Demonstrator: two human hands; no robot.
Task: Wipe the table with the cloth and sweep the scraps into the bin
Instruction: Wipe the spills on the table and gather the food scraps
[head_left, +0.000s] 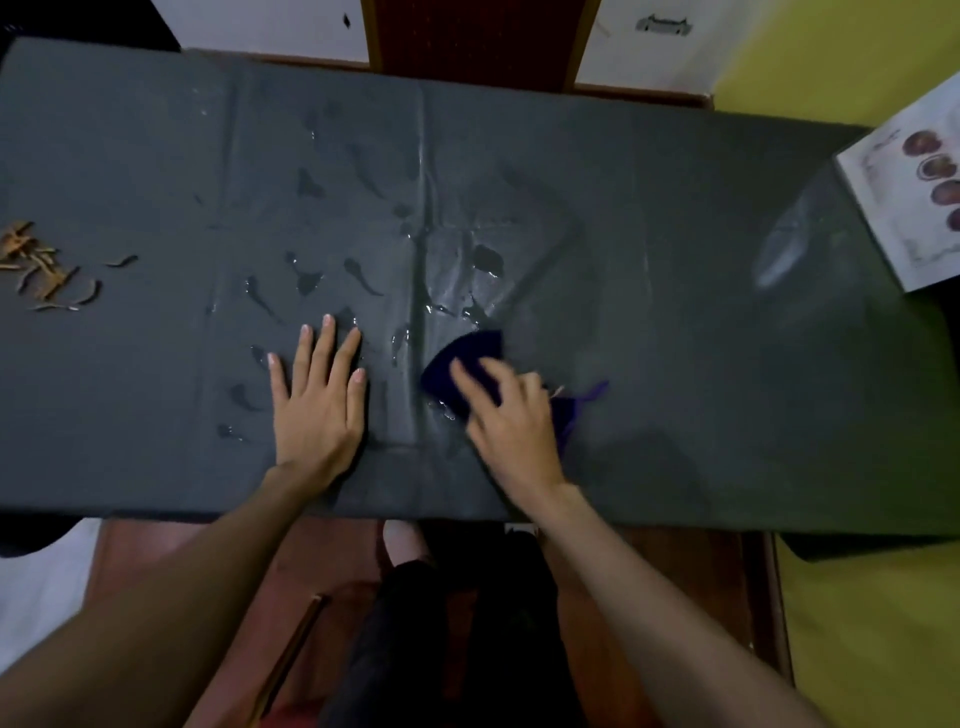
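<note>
Right hand (511, 415) is pressing the cloth (470, 364) flat, wiping; left hand (317, 395), spread beside it, is bracing the table (675, 312).

The right hand (506, 415) is pressing a dark blue cloth (470, 358) onto the wet black table (675, 312); the left hand (317, 395) is lying flat beside it, fingers spread; brown scraps (39, 267) are sitting at the far left edge; a printed booklet (914, 192) is resting at the right end.
</note>
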